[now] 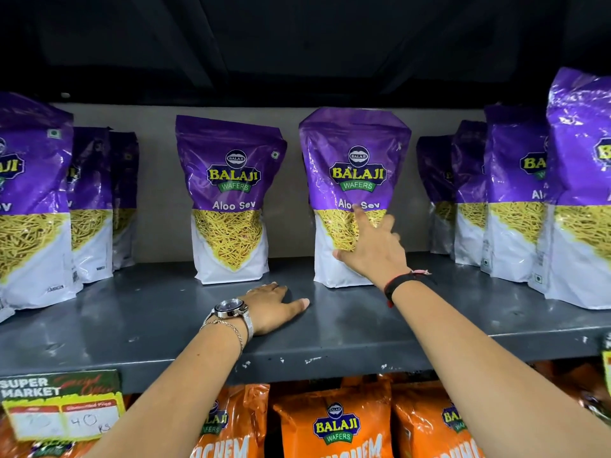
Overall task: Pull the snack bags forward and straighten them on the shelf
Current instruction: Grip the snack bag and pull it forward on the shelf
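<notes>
While the right fingers [358,213] spread flat against the front of the right-centre bag [355,180], thumb low on its left edge, nothing is pinched; they lie apart on the film, likely to steady or square the bag rather than lift it. Right hand [373,249] reaches far in because this bag stands well back on the shelf [330,338], near the back panel. Left fingers [274,289] lie loosely apart, palm down on bare shelf, holding nothing; left hand [271,309] looks like a brace for the long reach. Left-centre bag [231,196] stands apart, also far back, upright, front facing out. Left bags [29,200] and right bags [575,186] sit nearer the shelf edge in rows, so the two centre ones look like the ones left to pull forward. Orange bags [334,424] fill the shelf below; price tag [62,404] hangs near left. Judgement: the pull is about to start, with straightening underway.
</notes>
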A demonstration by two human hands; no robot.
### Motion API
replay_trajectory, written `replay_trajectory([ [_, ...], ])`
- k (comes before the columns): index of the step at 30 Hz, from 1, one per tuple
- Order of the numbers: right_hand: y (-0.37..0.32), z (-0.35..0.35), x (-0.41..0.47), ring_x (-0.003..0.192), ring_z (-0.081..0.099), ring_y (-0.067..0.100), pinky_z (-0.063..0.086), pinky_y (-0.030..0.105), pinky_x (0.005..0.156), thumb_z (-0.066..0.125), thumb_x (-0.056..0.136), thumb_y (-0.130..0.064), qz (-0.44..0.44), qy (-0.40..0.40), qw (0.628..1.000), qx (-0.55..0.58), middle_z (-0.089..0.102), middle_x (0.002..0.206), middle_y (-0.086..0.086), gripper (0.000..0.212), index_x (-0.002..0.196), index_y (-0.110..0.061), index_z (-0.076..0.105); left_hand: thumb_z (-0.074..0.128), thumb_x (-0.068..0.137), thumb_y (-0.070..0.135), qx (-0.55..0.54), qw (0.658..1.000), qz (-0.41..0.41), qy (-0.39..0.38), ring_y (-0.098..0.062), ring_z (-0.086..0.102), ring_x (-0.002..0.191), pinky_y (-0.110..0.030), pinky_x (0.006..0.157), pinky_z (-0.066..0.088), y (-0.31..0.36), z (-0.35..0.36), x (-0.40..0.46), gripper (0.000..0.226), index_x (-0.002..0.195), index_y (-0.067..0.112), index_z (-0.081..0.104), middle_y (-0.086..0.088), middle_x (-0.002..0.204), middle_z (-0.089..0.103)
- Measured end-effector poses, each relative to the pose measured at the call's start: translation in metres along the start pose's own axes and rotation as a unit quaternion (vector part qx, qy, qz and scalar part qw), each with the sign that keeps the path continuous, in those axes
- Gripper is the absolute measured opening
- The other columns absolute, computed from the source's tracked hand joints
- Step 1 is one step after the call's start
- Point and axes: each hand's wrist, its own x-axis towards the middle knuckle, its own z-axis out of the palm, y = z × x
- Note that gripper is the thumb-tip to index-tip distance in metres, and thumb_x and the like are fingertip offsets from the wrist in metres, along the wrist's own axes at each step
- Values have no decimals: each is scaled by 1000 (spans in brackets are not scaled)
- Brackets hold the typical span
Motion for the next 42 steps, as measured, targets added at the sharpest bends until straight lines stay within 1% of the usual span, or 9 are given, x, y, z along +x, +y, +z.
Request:
replay_trajectory([
  [9, -3, -14, -18, 113, 42, 41, 45, 42, 88, 67, 76, -46, 10, 9, 1000, -12, 28, 133, 18, 86, 145, -31, 17, 27, 91, 57, -4, 1000, 0, -5, -20, 11, 148, -30, 119, 10, 2, -1, 0, 74, 149, 12, 18, -6, 161, 11],
  [15, -3, -17, -31, 110, 43, 39, 47, 40, 83, 68, 75, -48, 14, 26, 999, -17, 31, 130, 16, 88, 144, -34, 16, 28, 90, 58, -10, 1000, 0, -3, -21, 11, 148, -31, 119, 11, 0, 0, 1, 75, 149, 13, 19, -7, 160, 11],
  [26, -2, -30, -53, 109, 44, 39, 46, 41, 83, 66, 72, -54, 10, 46, 998, -37, 33, 123, 13, 89, 143, -38, 16, 28, 89, 60, -11, 1000, 0, 0, -22, 13, 147, -31, 119, 13, -1, 0, 3, 75, 148, 14, 21, -7, 160, 13],
  [30, -2, -37, -60, 111, 43, 38, 46, 40, 82, 66, 72, -54, 10, 39, 998, -38, 32, 123, 14, 90, 144, -38, 15, 28, 89, 59, -5, 1000, 2, 3, -22, 16, 147, -31, 118, 15, -1, 0, 2, 74, 148, 14, 23, -7, 160, 15],
  [37, -2, -44, -74, 109, 44, 37, 46, 39, 82, 67, 71, -55, 6, 53, 998, -44, 32, 123, 13, 91, 144, -38, 15, 28, 90, 59, 0, 1000, 4, 9, -24, 18, 146, -30, 118, 17, -1, 1, 4, 73, 147, 14, 25, -7, 159, 17],
  [42, -2, -51, -83, 109, 44, 36, 46, 38, 83, 66, 71, -57, 6, 53, 997, -52, 31, 125, 13, 91, 143, -40, 15, 30, 88, 61, -6, 1000, -2, 19, -25, 24, 144, -30, 116, 21, -2, 3, 6, 73, 146, 16, 29, -6, 158, 23],
])
